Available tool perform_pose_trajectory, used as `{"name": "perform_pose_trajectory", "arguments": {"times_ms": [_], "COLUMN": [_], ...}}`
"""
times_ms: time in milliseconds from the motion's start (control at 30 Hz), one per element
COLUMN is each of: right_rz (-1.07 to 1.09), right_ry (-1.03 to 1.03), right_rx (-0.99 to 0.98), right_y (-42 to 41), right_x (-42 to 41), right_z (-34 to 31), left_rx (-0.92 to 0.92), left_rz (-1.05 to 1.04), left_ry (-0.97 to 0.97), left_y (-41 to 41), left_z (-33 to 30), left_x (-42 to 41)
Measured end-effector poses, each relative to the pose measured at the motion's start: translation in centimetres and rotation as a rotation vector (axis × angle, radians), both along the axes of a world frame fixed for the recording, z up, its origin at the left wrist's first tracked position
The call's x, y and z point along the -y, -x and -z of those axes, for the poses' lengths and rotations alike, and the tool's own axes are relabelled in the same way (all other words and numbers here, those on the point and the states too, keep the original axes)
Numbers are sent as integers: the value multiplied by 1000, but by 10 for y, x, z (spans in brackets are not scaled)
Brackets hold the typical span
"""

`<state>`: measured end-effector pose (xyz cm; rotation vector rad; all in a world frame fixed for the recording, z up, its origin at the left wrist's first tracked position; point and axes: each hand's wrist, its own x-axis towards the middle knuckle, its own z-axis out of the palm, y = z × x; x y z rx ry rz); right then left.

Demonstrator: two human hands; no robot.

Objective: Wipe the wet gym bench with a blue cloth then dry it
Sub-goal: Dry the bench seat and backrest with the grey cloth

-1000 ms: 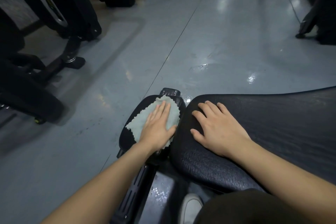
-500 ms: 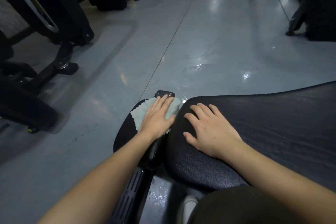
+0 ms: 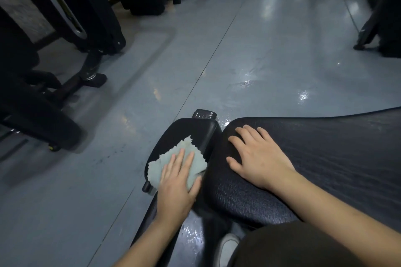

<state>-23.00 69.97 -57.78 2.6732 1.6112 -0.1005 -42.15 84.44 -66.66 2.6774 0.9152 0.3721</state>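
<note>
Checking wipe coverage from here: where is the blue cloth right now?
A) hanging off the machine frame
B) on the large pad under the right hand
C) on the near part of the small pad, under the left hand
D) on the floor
C: the left hand presses the blue cloth flat on the small pad; the right hand rests bare on the large pad.

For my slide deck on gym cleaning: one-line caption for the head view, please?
Left hand presses a blue cloth flat on the small bench pad; right hand rests on the large pad.
</note>
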Motion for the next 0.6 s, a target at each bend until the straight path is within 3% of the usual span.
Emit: {"name": "perform_pose_trajectory", "arguments": {"times_ms": [167,600], "right_rz": [1,-34], "right_ry": [0,-39], "right_rx": [0,3], "right_y": [-1,-5], "right_x": [0,0], "right_z": [2,10], "left_rx": [51,-199], "left_rz": [-252,-348], "left_ry": [116,379], "left_y": [-8,-16], "left_z": [-3,-15], "left_x": [1,-66]}}
